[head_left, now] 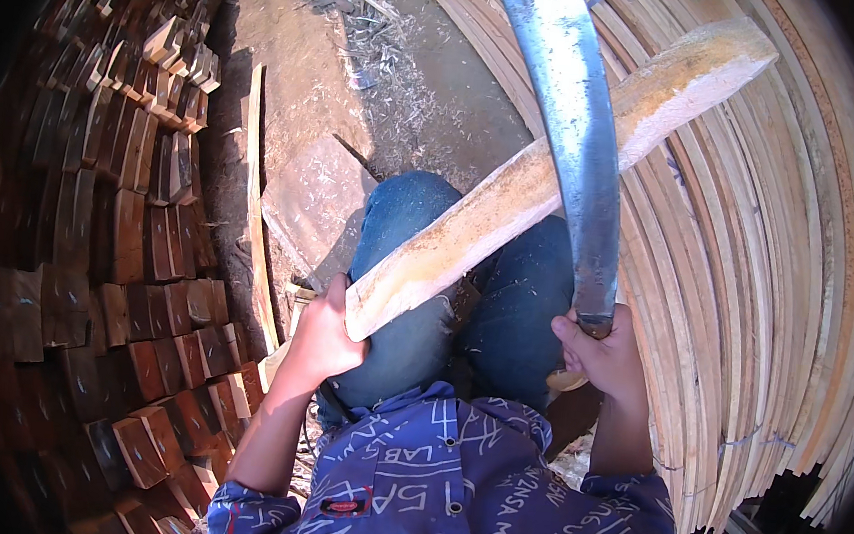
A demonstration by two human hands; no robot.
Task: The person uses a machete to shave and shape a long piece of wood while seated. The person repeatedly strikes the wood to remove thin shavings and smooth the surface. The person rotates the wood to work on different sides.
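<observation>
A long, pale piece of wood (482,206) slants across my knees, its far end raised toward the upper right. My left hand (327,331) is closed round its near end. In my right hand (603,353) is the handle of a machete (587,139), most of that handle hidden by my fingers. The wide, shiny blade points up and away and passes in front of the wood, covering a part of it. Whether blade and wood touch, I cannot tell.
Stacked reddish-brown wood blocks (129,233) rise on my left. Long, thin wooden strips (746,292) lie bundled along my right. A flat slab (317,203) and a narrow wooden strip (257,193) lie on the ground ahead, with wood shavings (389,53) beyond.
</observation>
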